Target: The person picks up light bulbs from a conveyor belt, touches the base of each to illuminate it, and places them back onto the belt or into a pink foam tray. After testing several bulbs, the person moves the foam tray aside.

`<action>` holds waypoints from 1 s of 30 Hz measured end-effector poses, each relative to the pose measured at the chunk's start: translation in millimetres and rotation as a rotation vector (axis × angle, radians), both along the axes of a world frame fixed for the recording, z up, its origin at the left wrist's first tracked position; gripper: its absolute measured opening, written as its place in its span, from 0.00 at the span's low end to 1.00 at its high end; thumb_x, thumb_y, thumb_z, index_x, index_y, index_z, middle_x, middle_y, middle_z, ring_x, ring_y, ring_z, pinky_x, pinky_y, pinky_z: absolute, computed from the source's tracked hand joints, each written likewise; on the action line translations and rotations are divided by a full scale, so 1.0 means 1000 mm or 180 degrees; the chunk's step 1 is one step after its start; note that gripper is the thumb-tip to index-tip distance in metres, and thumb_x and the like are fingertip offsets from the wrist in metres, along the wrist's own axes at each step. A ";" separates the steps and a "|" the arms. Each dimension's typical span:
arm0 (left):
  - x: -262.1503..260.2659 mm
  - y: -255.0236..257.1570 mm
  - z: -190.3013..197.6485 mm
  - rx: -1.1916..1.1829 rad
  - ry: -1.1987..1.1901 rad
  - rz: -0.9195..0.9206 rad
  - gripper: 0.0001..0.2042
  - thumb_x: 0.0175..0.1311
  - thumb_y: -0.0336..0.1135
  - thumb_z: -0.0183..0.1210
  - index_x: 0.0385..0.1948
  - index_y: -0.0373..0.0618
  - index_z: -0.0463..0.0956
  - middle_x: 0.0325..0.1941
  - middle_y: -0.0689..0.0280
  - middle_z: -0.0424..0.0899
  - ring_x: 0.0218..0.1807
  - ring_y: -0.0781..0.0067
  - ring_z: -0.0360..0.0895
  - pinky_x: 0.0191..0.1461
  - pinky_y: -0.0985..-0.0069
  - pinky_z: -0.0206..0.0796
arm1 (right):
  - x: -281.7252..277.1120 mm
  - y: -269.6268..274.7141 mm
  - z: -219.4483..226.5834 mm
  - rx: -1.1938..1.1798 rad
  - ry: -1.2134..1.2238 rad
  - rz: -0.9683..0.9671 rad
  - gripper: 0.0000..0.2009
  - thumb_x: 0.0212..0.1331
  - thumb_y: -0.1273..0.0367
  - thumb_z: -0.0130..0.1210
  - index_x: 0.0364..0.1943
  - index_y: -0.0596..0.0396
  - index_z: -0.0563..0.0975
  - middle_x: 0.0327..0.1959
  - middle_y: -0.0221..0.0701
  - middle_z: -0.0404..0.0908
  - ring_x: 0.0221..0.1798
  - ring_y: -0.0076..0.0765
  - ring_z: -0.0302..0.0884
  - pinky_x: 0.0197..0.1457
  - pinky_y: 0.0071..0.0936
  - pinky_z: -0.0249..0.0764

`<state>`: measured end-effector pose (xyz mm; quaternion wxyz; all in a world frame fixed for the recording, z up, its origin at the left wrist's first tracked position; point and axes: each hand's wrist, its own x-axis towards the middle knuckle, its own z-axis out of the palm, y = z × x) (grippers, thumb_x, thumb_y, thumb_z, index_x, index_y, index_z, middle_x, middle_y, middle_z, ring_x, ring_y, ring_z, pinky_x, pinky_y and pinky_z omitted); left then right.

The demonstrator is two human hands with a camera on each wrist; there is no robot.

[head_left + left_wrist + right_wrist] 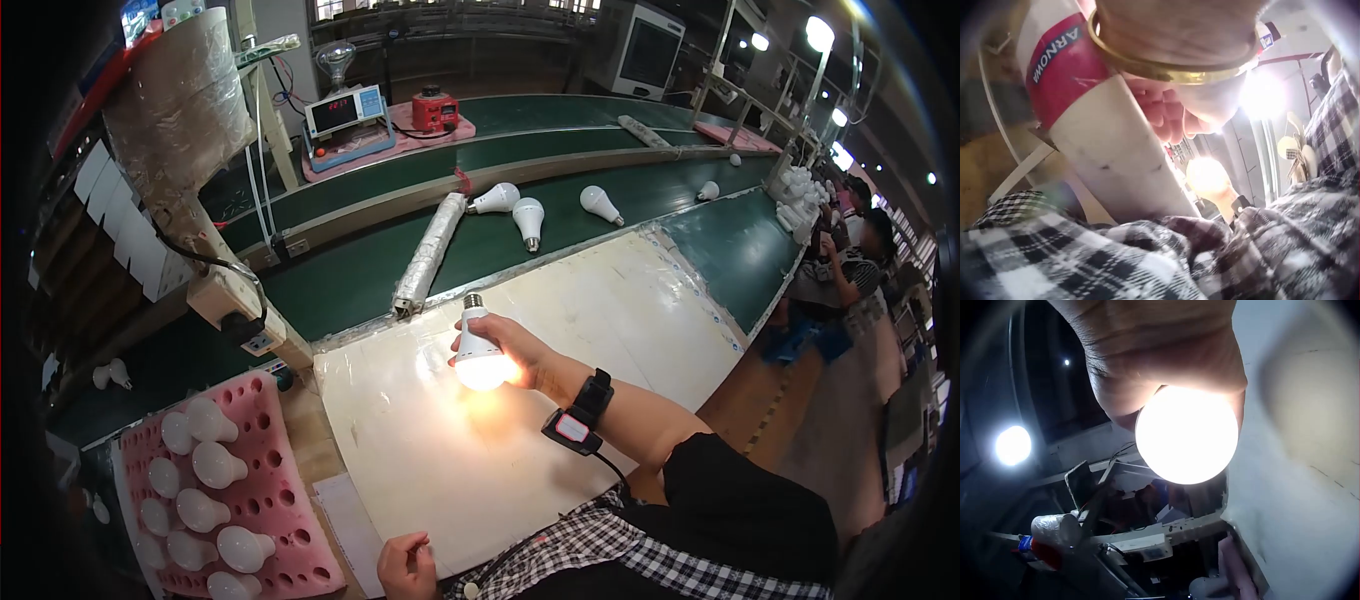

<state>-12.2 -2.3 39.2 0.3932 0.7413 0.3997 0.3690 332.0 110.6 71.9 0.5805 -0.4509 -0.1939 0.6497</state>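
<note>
A lit LED light bulb [479, 345] is in my right hand [518, 352], the fingers and thumb wrapped round its white body. Its metal screw base points away from me and the glowing dome faces me, low over the white board [400, 430]. In the right wrist view the glowing dome [1186, 435] hides most of the fingers. My left hand [408, 566] lies by the board's near edge with nothing in it. The left wrist view shows its fingers [1166, 119] loosely bent.
On the left, a pink foam tray [285, 500] holds several bulbs. More bulbs [528, 222] lie on the green bench beyond the board, by a wrapped bar [430, 255]. A socket box [235, 305] stands at left. Behind are a meter [345, 112] and red device [436, 110].
</note>
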 end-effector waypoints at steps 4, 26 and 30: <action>0.017 0.002 -0.002 0.0519 0.0386 -0.0081 0.07 0.58 0.26 0.55 0.38 0.39 0.77 0.33 0.55 0.80 0.35 0.55 0.77 0.41 0.67 0.70 | 0.014 0.000 0.005 -0.0027 -0.0248 0.0097 0.16 0.62 0.65 0.46 0.51 0.58 0.66 0.40 0.40 0.78 0.44 0.47 0.81 0.46 0.39 0.79; 0.022 0.009 0.000 0.0262 0.0727 -0.0057 0.06 0.54 0.22 0.54 0.32 0.39 0.78 0.32 0.56 0.81 0.33 0.55 0.77 0.38 0.64 0.70 | 0.126 0.139 -0.006 0.1641 -0.7019 0.1078 0.14 0.53 0.72 0.51 0.44 0.53 0.78 0.57 0.36 0.72 0.69 0.45 0.59 0.68 0.42 0.58; 0.023 0.008 0.001 0.0269 0.0767 -0.0006 0.06 0.53 0.21 0.54 0.31 0.40 0.78 0.31 0.56 0.81 0.33 0.55 0.77 0.38 0.64 0.70 | 0.177 0.117 -0.013 0.1385 -0.8321 0.1327 0.12 0.54 0.70 0.54 0.44 0.48 0.77 0.64 0.32 0.66 0.72 0.37 0.52 0.71 0.42 0.52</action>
